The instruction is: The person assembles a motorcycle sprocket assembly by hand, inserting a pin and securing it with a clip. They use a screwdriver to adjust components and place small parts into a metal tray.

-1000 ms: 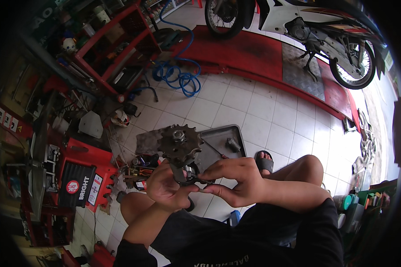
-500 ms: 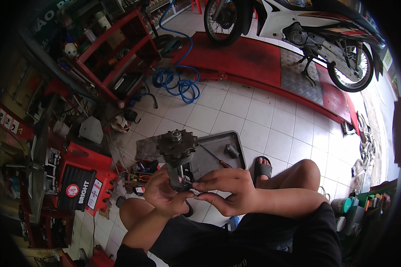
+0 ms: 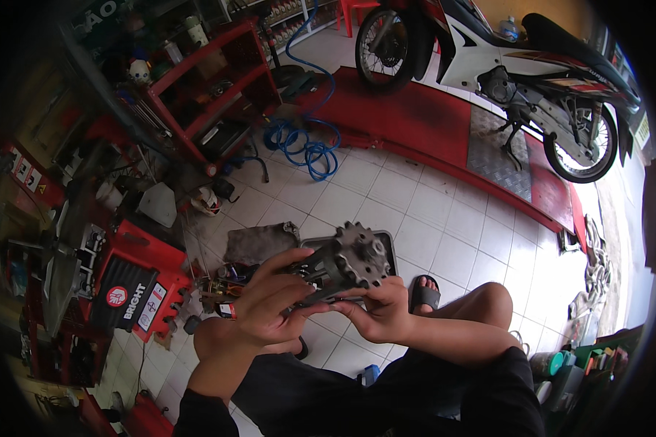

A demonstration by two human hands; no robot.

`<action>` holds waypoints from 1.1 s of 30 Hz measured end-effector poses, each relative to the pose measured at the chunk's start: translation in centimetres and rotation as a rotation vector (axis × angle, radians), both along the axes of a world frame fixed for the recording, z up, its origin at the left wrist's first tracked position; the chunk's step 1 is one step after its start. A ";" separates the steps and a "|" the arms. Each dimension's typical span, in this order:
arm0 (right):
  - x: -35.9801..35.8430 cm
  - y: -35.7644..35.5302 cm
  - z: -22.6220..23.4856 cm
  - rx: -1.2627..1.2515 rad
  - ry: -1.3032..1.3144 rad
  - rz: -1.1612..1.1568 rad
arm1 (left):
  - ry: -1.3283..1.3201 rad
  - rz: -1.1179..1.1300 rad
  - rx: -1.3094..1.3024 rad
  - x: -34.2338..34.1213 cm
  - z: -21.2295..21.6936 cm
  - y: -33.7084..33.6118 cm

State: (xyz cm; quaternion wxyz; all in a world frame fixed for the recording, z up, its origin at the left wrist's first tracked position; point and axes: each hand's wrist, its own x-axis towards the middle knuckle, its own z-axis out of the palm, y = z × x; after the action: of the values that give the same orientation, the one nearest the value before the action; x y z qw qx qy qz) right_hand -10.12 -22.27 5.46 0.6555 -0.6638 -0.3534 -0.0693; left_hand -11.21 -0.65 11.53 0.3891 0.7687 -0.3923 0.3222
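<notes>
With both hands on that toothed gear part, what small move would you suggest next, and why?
Probably lower it toward the dark tray on the floor. Both the left hand and right hand hold the gear assembly in mid-air above the tiles, so setting it down seems safer.

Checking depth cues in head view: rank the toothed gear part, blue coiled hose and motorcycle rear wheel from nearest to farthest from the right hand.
1. Toothed gear part: touching the right hand.
2. Blue coiled hose: floor, up-left.
3. Motorcycle rear wheel: far upper right, on the ramp.

Soft daylight comes from the upper right, the left side is dim, and the fisheye rim is black and bent.
</notes>
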 end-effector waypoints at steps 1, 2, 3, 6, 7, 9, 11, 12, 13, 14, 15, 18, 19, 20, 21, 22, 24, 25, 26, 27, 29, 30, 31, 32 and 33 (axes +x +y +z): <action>-0.1 0.0 -0.2 0.013 -0.010 -0.037 | -0.018 -0.038 0.024 0.1 1.1 -0.1; -0.2 0.1 -0.5 0.027 -0.020 -0.073 | -0.035 -0.076 0.048 0.2 2.1 -0.2; -0.4 0.1 -0.6 0.048 -0.030 -0.108 | -0.053 -0.112 0.080 0.2 3.3 -0.3; -0.7 -0.1 0.2 0.023 -0.038 -0.092 | -0.051 -0.151 0.185 -0.3 6.7 -1.0; -0.9 -0.1 0.6 0.059 -0.012 -0.056 | -0.077 -0.162 0.196 -0.3 7.3 -1.2; -1.0 -0.3 1.6 0.179 0.084 0.041 | -0.124 -0.192 0.216 -0.3 8.1 -1.8; -1.2 -0.7 2.8 0.279 0.179 0.101 | -0.144 -0.214 0.166 -0.2 8.4 -2.7; -1.3 -1.2 3.1 0.295 0.204 0.101 | -0.147 -0.226 0.140 -0.4 8.4 -3.2; -1.4 -1.6 3.5 0.314 0.226 0.100 | -0.093 -0.250 0.059 -0.5 8.1 -3.5; -0.9 -1.9 1.9 0.193 -0.035 -0.042 | -0.039 -0.273 -0.022 -0.5 7.7 -3.8; -0.6 -2.0 2.2 0.064 -0.288 -0.181 | 0.019 -0.292 -0.110 -0.7 7.3 -3.9; -1.1 -2.8 4.2 0.093 -0.399 -0.277 | 0.261 -0.133 0.008 -1.8 8.0 -4.0; -1.1 -3.0 4.8 0.109 -0.403 -0.287 | 0.328 -0.108 0.050 -2.3 8.2 -4.1; -1.2 -3.1 5.4 0.127 -0.406 -0.297 | 0.396 -0.083 0.092 -2.7 8.5 -4.1; -1.2 -3.4 5.0 0.106 -0.400 -0.289 | 0.465 -0.062 0.120 -2.9 8.3 -4.3; -1.1 -3.8 4.3 0.085 -0.395 -0.280 | 0.464 -0.063 0.109 -3.0 8.1 -4.3; -1.4 -2.7 5.4 0.148 -0.404 -0.274 | 0.468 -0.055 0.090 -3.4 7.7 -4.3; -1.5 -2.6 4.9 0.134 -0.380 -0.253 | 0.457 -0.056 0.060 -3.7 7.4 -4.3; -1.5 -2.7 4.0 0.120 -0.357 -0.234 | 0.445 -0.057 0.031 -3.8 7.0 -4.3; -1.4 -3.1 3.4 0.094 -0.340 -0.229 | 0.427 -0.077 -0.003 -3.7 6.5 -4.5; -1.2 -3.7 3.0 0.057 -0.319 -0.230 | 0.439 -0.132 0.007 -3.8 6.7 -4.5; -1.2 -3.8 2.9 0.047 -0.307 -0.238 | 0.447 -0.163 0.023 -3.8 7.0 -4.5; -1.1 -3.9 2.8 0.041 -0.309 -0.216 | 0.500 -0.197 -0.060 -3.9 6.3 -4.3; -0.8 -3.9 2.7 0.035 -0.312 -0.195 | 0.552 -0.232 -0.143 -4.0 5.1 -4.0; -0.6 -3.6 2.7 0.036 -0.310 -0.168 | 0.606 -0.257 -0.222 -4.1 4.3 -3.7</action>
State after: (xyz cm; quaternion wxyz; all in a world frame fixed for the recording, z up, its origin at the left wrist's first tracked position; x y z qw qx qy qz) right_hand -10.76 -25.89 8.13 0.5968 -0.6604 -0.3925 -0.2316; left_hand -15.35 -4.34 15.79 0.6066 0.7268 -0.3150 0.0681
